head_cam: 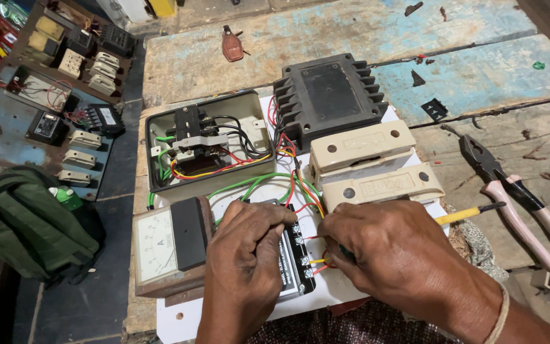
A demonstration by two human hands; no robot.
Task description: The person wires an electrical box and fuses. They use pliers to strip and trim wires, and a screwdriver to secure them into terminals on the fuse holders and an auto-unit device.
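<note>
Black and studded along its edge with small terminal screws, the meter block [295, 255] lies on the white board [179, 322] low in the centre of the view, just right of the wood-framed ammeter [167, 245] and below the open switch box [208, 143] with its red, yellow and green wires. The left hand [246, 261] lies flat over the block, fingers curled onto its top edge, pressing it down rather than gripping anything. The right hand [393, 255] is closed around a yellow-handled screwdriver [469, 212], whose shaft sticks out to the right past the knuckles; its tip is hidden under the fingers, near the short yellow wire [316, 261] and the red ones at the block's right-hand terminals. The hands sit close together, almost touching over the block. By the look of it, the step in hand is fastening a lead into one of those side terminals — the left hand steadies, the right turns. What it calls for next, I judge, is a firm, square seat of the blade in the screw, with the wire end kept under the clamp. Pink-handled pliers [520, 204] lie apart on the wooden bench [326, 28] to the right, beside the cream fuse carriers [370, 167].
</note>
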